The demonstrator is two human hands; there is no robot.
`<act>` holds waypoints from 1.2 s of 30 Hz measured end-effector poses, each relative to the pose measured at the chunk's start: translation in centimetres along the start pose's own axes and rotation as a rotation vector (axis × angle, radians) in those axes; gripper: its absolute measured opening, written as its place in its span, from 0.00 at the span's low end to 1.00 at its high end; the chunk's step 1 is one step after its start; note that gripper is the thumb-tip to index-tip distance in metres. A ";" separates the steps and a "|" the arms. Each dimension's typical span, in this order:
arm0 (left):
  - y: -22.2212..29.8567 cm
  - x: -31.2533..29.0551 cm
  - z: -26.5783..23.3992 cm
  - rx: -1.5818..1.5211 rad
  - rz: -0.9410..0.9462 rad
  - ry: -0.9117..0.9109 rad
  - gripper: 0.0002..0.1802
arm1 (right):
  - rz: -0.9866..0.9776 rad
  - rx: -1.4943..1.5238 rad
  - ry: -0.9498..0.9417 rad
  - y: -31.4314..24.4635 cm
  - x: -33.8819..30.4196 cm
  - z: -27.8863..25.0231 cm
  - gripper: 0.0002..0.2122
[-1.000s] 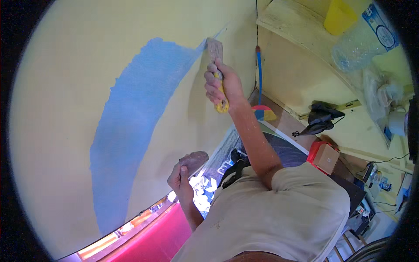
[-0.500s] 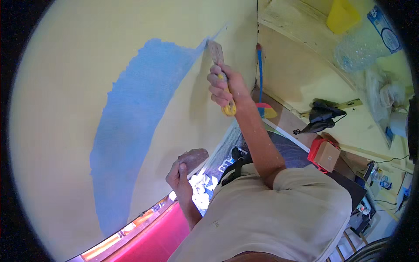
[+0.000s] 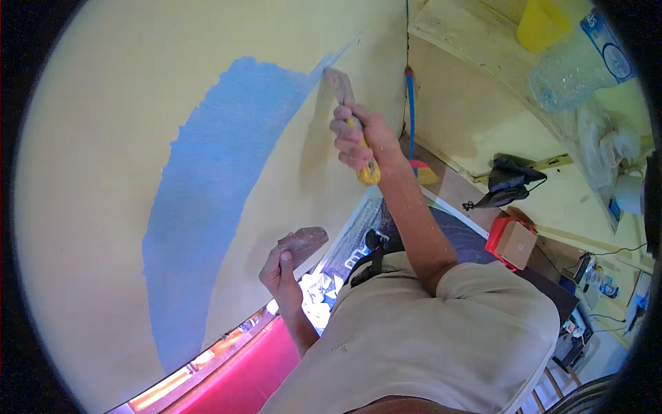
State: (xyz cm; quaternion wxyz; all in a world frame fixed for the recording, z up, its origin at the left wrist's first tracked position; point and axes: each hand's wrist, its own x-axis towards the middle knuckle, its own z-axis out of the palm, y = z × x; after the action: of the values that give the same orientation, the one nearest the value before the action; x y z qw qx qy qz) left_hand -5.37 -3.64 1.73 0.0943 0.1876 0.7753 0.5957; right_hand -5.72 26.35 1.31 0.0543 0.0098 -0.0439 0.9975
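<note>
Your left head-worn fisheye camera looks down from above your bare hands, fairly near, facing the flat cream-and-blue wall beyond them and your beige short-sleeved shirt below.

There's decent room between the left hand and right hand, and loads leftward over the blue patch, though the wall blocks going deeper. Rightward's messier tbh: broom handle by the corner, then that shelf sticking out.
</note>
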 end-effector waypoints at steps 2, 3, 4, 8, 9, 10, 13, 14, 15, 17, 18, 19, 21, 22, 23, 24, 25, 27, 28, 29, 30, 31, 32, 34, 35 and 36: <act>-0.4 -0.2 0.0 -0.057 0.000 -0.004 0.19 | -0.009 -0.014 -0.006 -0.6 0.1 -0.2 0.13; -0.3 0.0 0.0 -0.060 -0.001 -0.002 0.19 | -0.019 -0.025 -0.014 -0.8 0.2 -0.3 0.13; 0.1 0.2 0.0 -0.045 0.000 -0.011 0.19 | -0.018 -0.026 -0.009 -0.6 0.1 -0.2 0.13; 0.2 -0.2 0.1 -0.049 0.024 -0.031 0.18 | -0.040 -0.091 0.048 0.3 0.0 0.2 0.12; 0.3 0.1 0.2 -0.051 0.028 -0.030 0.18 | -0.049 -0.130 0.059 0.4 0.1 0.2 0.12; 0.6 -0.2 0.4 -0.040 0.032 -0.018 0.18 | -0.045 -0.129 0.061 0.1 0.1 0.5 0.12; 0.7 -0.9 0.3 -0.030 0.015 -0.001 0.18 | -0.114 -0.088 0.084 -0.4 0.2 1.2 0.12; 0.5 -0.8 0.3 -0.032 -0.002 0.002 0.19 | -0.058 -0.106 0.060 0.3 -0.3 0.9 0.12; 0.4 -0.5 0.4 -0.034 0.001 0.003 0.19 | -0.001 -0.124 0.037 0.5 -0.5 0.7 0.12; 0.2 -1.1 0.2 -0.019 -0.035 0.016 0.19 | -0.059 -0.148 0.071 -0.7 0.1 1.0 0.12; 0.3 -1.2 0.3 -0.019 -0.040 0.018 0.19 | -0.120 -0.174 0.103 -1.1 0.2 1.1 0.12; 0.6 -0.9 0.3 -0.026 -0.023 0.011 0.18 | -0.119 -0.174 0.104 -0.8 0.0 1.0 0.12; 0.7 -0.9 0.3 -0.034 -0.007 0.006 0.18 | -0.012 -0.096 0.018 0.2 -0.5 0.6 0.12; 0.6 -1.0 0.5 -0.026 0.000 0.016 0.19 | 0.042 -0.058 -0.027 0.4 -0.5 0.5 0.11; 0.5 -1.1 0.6 -0.019 0.007 0.026 0.19 | 0.045 -0.058 -0.028 0.1 0.0 0.5 0.11; 0.6 -0.9 0.5 -0.019 0.008 0.029 0.19 | -0.005 -0.065 0.019 -0.6 0.7 0.5 0.11; 0.8 -0.9 0.6 -0.033 -0.001 0.041 0.19 | -0.057 -0.073 0.073 -1.0 0.6 0.6 0.11; 0.8 -1.5 0.7 -0.051 -0.013 0.052 0.19 | -0.064 -0.093 0.098 -0.6 0.2 0.9 0.12; 0.7 -1.5 0.6 -0.022 0.013 0.054 0.19 | -0.071 -0.111 0.108 -0.6 0.5 1.3 0.12; 0.7 -1.4 0.5 0.007 0.039 0.057 0.19 | -0.069 -0.116 0.103 -0.3 0.3 1.2 0.12; 0.7 -1.2 0.5 0.005 0.043 0.062 0.19 | -0.010 -0.088 0.006 0.2 -0.1 0.9 0.12; 0.7 -1.5 0.5 -0.007 0.028 0.053 0.19 | 0.050 -0.058 -0.084 0.6 -0.6 0.8 0.12; 0.7 -1.7 0.5 -0.019 0.012 0.044 0.19 | 0.054 -0.060 -0.082 0.1 -0.4 0.8 0.12; 1.3 -1.6 0.8 -0.026 -0.011 0.060 0.19 | -0.055 0.028 -0.085 -1.1 0.5 1.1 0.13; 1.6 -1.6 0.9 -0.031 -0.031 0.073 0.19 | -0.052 0.028 -0.084 -0.6 0.2 1.1 0.13; 1.2 -2.1 0.9 -0.031 0.007 0.068 0.19 | -0.031 0.021 -0.066 0.4 -0.2 1.1 0.14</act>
State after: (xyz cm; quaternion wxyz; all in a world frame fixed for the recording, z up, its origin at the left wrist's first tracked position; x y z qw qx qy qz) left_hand -2.95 -3.42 2.51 0.0687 0.1686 0.7680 0.6140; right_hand -5.54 25.79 2.36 0.0681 0.0441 -0.0352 0.9961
